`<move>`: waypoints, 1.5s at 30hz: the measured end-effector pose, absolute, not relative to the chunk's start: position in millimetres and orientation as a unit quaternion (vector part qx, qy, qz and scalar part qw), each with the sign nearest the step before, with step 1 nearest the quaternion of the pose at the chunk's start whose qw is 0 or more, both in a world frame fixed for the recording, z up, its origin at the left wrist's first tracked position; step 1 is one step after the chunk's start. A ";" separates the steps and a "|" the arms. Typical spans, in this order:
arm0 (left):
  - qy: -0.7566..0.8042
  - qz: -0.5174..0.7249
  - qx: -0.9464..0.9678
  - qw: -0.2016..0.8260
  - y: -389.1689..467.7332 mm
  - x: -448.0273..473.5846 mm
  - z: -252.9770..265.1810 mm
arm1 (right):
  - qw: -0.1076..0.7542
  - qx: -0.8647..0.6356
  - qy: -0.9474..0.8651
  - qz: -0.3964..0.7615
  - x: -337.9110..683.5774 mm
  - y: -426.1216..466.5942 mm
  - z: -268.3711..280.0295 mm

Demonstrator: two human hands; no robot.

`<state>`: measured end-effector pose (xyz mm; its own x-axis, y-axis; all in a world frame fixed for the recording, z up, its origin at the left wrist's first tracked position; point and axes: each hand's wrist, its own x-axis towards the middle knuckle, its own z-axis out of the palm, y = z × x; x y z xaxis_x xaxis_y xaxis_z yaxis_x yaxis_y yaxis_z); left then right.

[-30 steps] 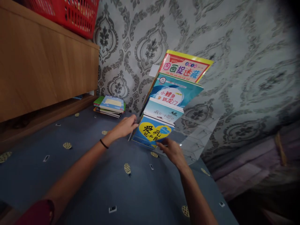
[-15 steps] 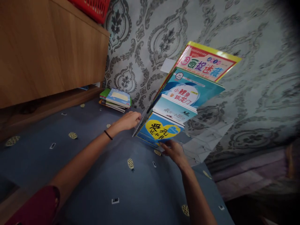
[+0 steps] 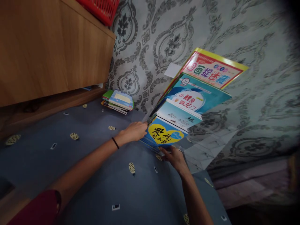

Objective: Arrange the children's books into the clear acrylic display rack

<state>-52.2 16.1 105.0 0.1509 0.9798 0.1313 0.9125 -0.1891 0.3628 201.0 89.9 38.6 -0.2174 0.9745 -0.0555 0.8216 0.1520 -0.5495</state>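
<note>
A clear plastic book rack (image 3: 208,147) holds several books in stepped rows. In front stands a blue book with a yellow heart (image 3: 161,132). Behind it come a pale teal book (image 3: 178,114), a teal-blue picture book (image 3: 199,93) and a red-and-yellow book (image 3: 211,70). My left hand (image 3: 134,131), a black band at its wrist, is closed at the rack's left side edge, its fingertips partly hidden. At the lower front right, my right hand (image 3: 173,157) has its fingers curled on the rack's front edge, just below the blue book.
A small stack of books (image 3: 119,101) lies against the patterned wall (image 3: 168,40). At the left is a wooden cabinet (image 3: 51,53) with a red plastic basket (image 3: 105,11) on top. Blue cloth with pineapple prints (image 3: 93,175) covers the surface.
My left hand has moved slightly right and down along the rack's left edge, nearer the front blue book. My right hand stays at the front edge. The whole view has shifted a little.
</note>
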 end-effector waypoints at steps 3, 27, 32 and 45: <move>0.632 0.168 0.751 0.090 13.4 -47.4 104.3 | 0.163 -0.599 -0.746 0.239 200.5 89.8 38.3; 0.634 0.166 0.754 0.041 13.9 -34.2 95.0 | 0.114 -0.604 -0.778 0.128 192.2 96.0 31.1; 0.637 0.166 0.752 0.044 14.0 -35.3 97.7 | 0.115 -0.614 -0.771 0.121 188.6 94.5 31.3; 0.638 0.181 0.746 0.050 16.9 -34.1 93.4 | 0.131 -0.611 -0.770 0.128 188.2 93.8 26.0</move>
<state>-34.1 16.9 93.4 0.1192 0.9711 0.2067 0.9347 -0.1800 0.3065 188.2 93.8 26.0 -0.2184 0.9748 0.0458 0.9079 0.2202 -0.3566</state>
